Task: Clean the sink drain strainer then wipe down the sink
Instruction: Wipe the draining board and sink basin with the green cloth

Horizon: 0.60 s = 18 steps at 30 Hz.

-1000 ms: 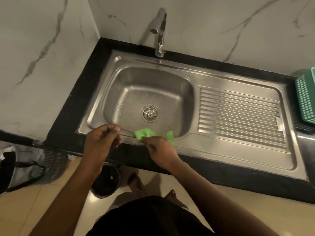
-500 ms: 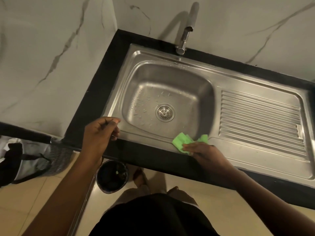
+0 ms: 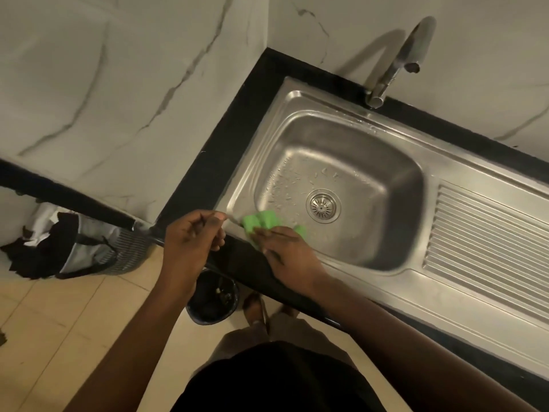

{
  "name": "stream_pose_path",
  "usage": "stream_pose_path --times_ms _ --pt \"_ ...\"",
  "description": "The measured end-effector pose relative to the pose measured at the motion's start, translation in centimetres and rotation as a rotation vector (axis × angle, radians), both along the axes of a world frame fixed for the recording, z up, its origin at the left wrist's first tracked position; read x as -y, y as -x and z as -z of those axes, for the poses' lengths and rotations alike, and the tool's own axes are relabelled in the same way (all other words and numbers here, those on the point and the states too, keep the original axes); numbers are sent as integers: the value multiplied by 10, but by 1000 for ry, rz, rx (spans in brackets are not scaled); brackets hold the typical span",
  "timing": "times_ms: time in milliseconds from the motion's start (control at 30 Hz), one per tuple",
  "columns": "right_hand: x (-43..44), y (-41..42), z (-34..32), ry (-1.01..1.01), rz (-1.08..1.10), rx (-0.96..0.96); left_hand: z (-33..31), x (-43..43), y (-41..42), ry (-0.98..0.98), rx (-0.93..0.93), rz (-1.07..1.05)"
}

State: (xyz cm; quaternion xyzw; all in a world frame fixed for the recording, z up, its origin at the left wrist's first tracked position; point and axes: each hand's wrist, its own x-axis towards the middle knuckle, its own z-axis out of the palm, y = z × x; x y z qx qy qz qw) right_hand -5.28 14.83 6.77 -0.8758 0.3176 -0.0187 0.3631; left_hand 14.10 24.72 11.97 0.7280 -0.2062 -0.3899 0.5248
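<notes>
The right hand presses a bright green cleaning cloth flat against the near-left rim of the stainless steel sink, fingers together and laid over the cloth, which pokes out beyond the fingertips. The left hand hovers just beside it, fingers curled loosely closed on nothing visible. The round perforated metal drain strainer sits in the basin floor, near the cloth, among water droplets.

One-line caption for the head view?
Right hand presses green cloth on the sink front rim; left hand rests alongside.
</notes>
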Motion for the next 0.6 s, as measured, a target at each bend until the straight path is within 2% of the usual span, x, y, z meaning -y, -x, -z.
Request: stream_pose_path --times_ms 133,267,500,600 --pt "11 -47 1 30 -131 -45 -2 -3 2 -12 46 -45" --pt "29 -69 3 68 -176 25 2 -3 2 -53 58 -85" --pt "89 -89 8 187 15 140 0 0 2 -60 29 -145" --pt "133 -96 10 109 307 142 -4 -1 2 -61 45 -151"
